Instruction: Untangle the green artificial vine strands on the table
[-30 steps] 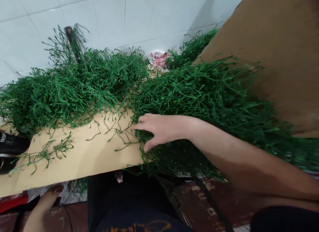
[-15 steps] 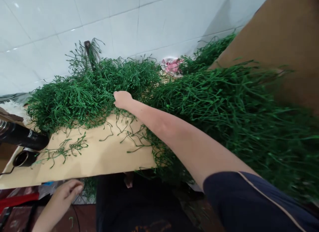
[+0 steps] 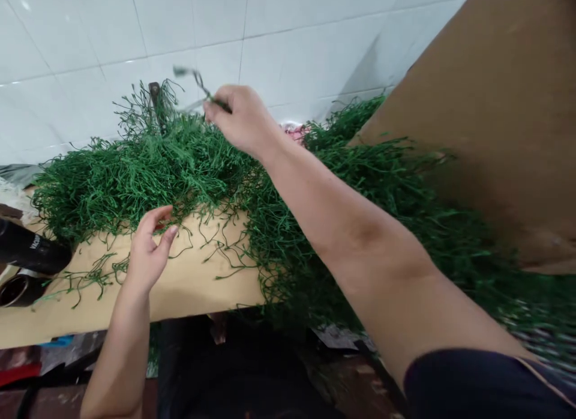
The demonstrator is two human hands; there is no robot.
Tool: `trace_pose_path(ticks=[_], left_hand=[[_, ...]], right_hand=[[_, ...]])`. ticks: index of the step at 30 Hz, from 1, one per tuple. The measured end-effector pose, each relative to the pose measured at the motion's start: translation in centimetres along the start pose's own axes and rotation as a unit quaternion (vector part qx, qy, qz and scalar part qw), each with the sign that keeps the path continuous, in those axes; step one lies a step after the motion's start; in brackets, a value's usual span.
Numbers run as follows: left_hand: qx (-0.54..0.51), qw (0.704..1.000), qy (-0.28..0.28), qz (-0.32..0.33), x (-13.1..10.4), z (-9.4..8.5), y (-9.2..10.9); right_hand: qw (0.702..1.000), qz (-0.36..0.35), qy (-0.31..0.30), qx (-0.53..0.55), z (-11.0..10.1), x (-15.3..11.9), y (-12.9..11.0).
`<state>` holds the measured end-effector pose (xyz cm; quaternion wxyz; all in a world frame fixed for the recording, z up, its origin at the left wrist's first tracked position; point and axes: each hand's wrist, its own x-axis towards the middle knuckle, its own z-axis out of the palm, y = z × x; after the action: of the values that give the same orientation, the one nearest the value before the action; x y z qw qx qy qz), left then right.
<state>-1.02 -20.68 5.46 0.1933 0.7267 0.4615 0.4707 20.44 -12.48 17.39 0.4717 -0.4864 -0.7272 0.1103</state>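
Note:
My right hand is raised over the back of the green pile, its fingers closed on a thin green stem that is blurred at its tip. Loose green stems with small buds form a long heap across the board. My left hand hovers at the front edge of this heap, thumb and fingers apart, holding nothing. Beneath it a few stray stems lie on the tan board.
A black bottle and a dark cup stand at the left. Another thick green mass lies under my right forearm. A large brown cardboard sheet leans at the right, and white tiles line the back.
My right hand has risen from the pile with a stem in its fingers. My left hand has come up from below the board's front edge to the heap and opened. The view has shifted slightly.

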Motion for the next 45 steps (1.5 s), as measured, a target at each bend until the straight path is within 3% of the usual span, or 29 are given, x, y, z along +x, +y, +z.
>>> trace_pose_path(ticks=[2, 5, 8, 11, 15, 19, 22, 26, 28, 29, 31, 34, 37, 41, 43, 45], left_hand=[[-0.08, 0.996, 0.017, -0.041, 0.8, 1.3, -0.1], [-0.183, 0.977, -0.011, -0.112, 1.3, 3.4, -0.2], [-0.258, 0.947, -0.068, -0.177, 1.3, 5.2, -0.1], [-0.315, 0.922, -0.087, -0.21, 1.3, 6.2, 0.3], [-0.374, 0.895, -0.076, -0.231, 1.7, 6.8, 0.7], [-0.315, 0.925, -0.06, -0.204, 1.8, 7.6, 0.3], [-0.241, 0.954, -0.009, -0.175, 1.4, 7.5, -0.6], [-0.148, 0.968, 0.165, -0.115, 1.0, 6.4, -1.1], [-0.124, 0.97, 0.191, -0.089, 1.1, 6.0, -0.8], [-0.127, 0.973, 0.167, -0.095, 1.2, 5.9, -0.6], [-0.161, 0.976, 0.063, -0.135, 1.4, 6.1, -0.2], [-0.227, 0.951, -0.055, -0.204, 1.4, 6.7, 0.1], [-0.251, 0.938, -0.064, -0.229, 1.3, 7.2, 0.3], [-0.185, 0.964, -0.075, -0.177, 1.3, 7.7, 0.2], [-0.128, 0.977, -0.083, -0.15, 1.2, 8.0, -0.1], [-0.088, 0.984, -0.079, -0.135, 1.0, 8.3, -0.4]], right_hand=[[0.996, 0.004, -0.078, 0.046, 0.6, -2.5, 0.4], [0.973, 0.059, -0.18, 0.132, 2.3, -5.9, 1.8], [0.936, 0.154, -0.21, 0.237, 3.5, -7.8, 3.3], [0.91, 0.206, -0.229, 0.278, 3.8, -8.6, 4.1], [0.912, 0.197, -0.274, 0.234, 3.5, -9.0, 4.6], [0.932, 0.143, -0.284, 0.172, 3.5, -9.4, 5.3], [0.947, 0.116, -0.264, 0.139, 3.5, -9.5, 5.9], [0.952, 0.113, -0.262, 0.108, 3.6, -9.8, 6.4], [0.951, 0.105, -0.272, 0.101, 3.7, -9.9, 6.2], [0.95, 0.103, -0.277, 0.101, 3.8, -10.0, 6.0], [0.949, 0.107, -0.279, 0.101, 3.9, -10.0, 5.5], [0.952, 0.109, -0.274, 0.085, 4.1, -10.0, 5.0], [0.952, 0.107, -0.275, 0.08, 4.2, -10.0, 4.7], [0.953, 0.15, -0.245, 0.094, 4.2, -9.5, 4.4], [0.942, 0.189, -0.245, 0.127, 4.4, -9.0, 4.2], [0.914, 0.225, -0.286, 0.179, 4.7, -8.4, 4.1]])
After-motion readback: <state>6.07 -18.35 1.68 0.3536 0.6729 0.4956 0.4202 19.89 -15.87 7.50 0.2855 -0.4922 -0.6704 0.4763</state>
